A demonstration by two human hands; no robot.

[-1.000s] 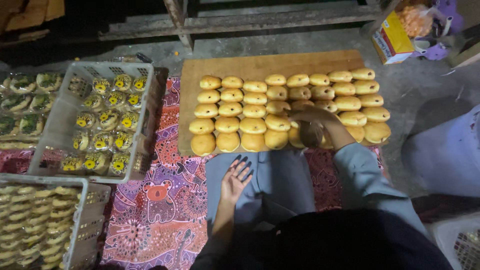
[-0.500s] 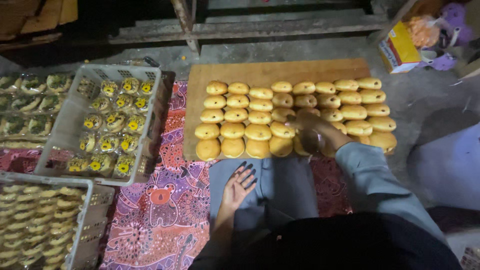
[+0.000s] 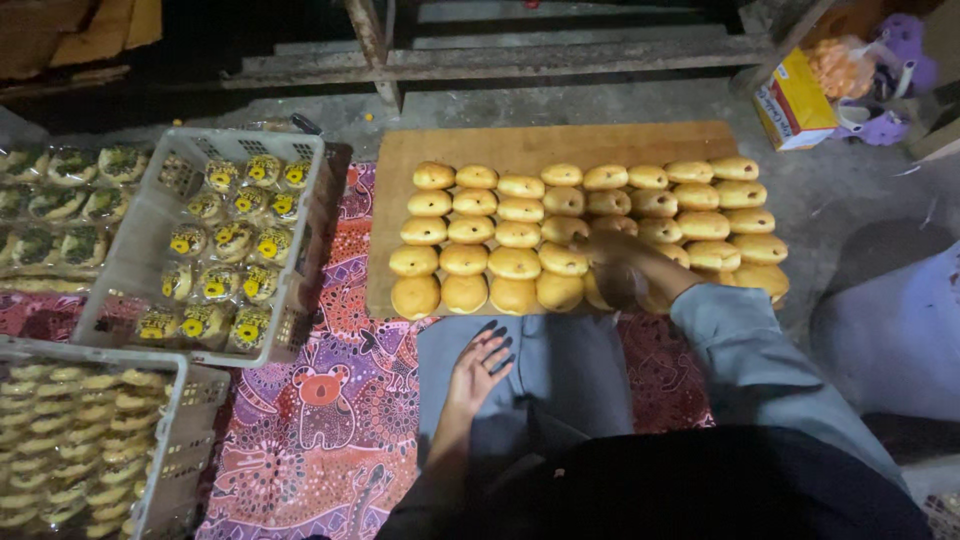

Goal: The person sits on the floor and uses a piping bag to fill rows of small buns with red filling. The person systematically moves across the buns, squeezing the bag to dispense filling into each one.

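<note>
A wooden board (image 3: 520, 146) on the floor carries several rows of golden round buns (image 3: 516, 236). My right hand (image 3: 620, 270) reaches over the near rows at the board's front middle, fingers curled down on the buns there; whether it grips one is hidden. My left hand (image 3: 480, 362) rests flat on my grey-trousered knee, fingers spread, holding nothing.
A grey plastic crate (image 3: 128, 268) of wrapped pastries with yellow labels stands left of the board. Another crate (image 3: 175, 440) of packed pastries sits at the near left. A patterned red cloth (image 3: 320, 400) covers the floor. A yellow carton (image 3: 790, 100) lies at the far right.
My right hand has stayed on the buns at the board's front while the view shifted slightly. My left hand has slid a little farther along my knee.
</note>
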